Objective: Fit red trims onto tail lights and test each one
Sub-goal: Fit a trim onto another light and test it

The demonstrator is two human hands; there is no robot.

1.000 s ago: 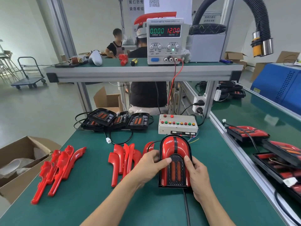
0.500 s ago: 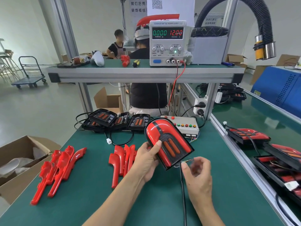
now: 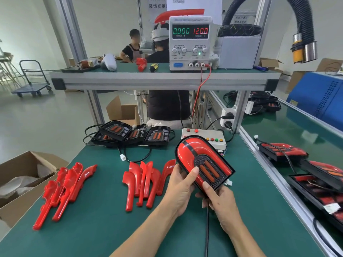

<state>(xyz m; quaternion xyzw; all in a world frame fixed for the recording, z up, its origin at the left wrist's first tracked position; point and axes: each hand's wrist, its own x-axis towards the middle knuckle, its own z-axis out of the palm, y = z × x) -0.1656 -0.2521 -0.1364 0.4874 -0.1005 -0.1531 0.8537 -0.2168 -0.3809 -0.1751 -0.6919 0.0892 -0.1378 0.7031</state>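
Tail light: trimmed red tail light (image 3: 203, 163) held tilted above the green bench (image 3: 96, 229), in front of the button box (image 3: 216, 139).
Left hand: left hand (image 3: 181, 188) grips its left edge, thumb on the red trim.
Right hand: right hand (image 3: 220, 203) grips its lower end, thumb on the black base.
Loose trims: red trims (image 3: 144, 184) lie on the bench left of the tail light.

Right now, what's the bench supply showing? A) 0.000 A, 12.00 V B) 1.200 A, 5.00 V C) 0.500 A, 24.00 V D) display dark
A: the power supply on the upper shelf reads 0.000 in green over CURRENT and 12.00 in red over VOLTAGE, while both hands hold the tail light above the bench.
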